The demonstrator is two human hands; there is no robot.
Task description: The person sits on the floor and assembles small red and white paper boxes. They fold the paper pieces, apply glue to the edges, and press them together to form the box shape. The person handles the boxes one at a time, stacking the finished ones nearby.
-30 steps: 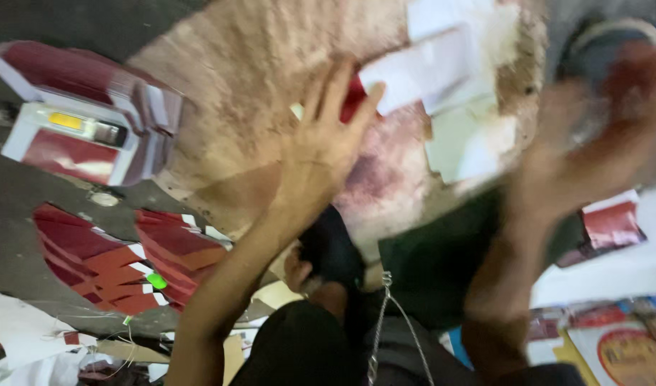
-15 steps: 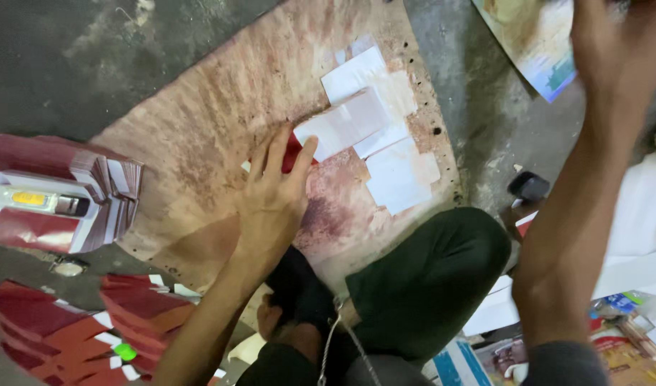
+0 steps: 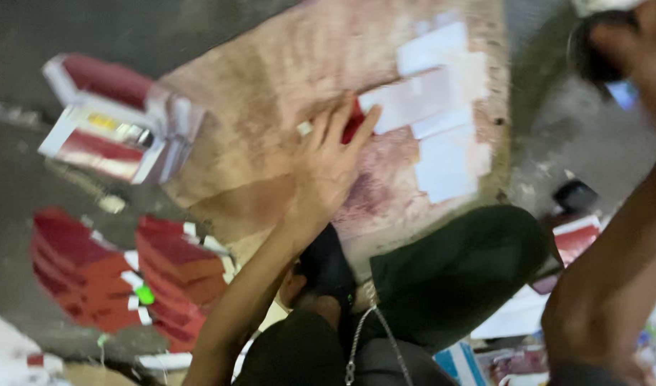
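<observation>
The small red piece (image 3: 353, 123) lies on the stained brown board (image 3: 271, 78), just at the edge of a cluster of white paper sheets (image 3: 431, 107) that overlap one another across the board's far side. The left hand (image 3: 328, 161) lies flat over it, fingers spread, with the fingertips (image 3: 367, 118) pressing the red piece down where it meets the nearest white sheet; nothing is pinched or gripped, the palm simply bears on the board. The step in hand looks like pressing or smoothing a piece into place among the sheets, and I would judge that the next move calls for steady downward pressure without sliding the sheets out of line.

The right hand (image 3: 632, 36) is raised well away from the board, at the upper right of the view, and seems to be closed around a dark roundish thing (image 3: 592, 53), though the blur there is too heavy to say how the fingers sit or what the thing is.

The person sits low on the floor (image 3: 28, 171), a knee in dark green cloth (image 3: 456, 271) against the board's near edge. Left of the board stands an open red-and-white carton (image 3: 103, 118); nearer, a fanned stack of flat red cartons (image 3: 121, 271) lies on the floor. More printed packaging (image 3: 571, 239) sits at the right.
</observation>
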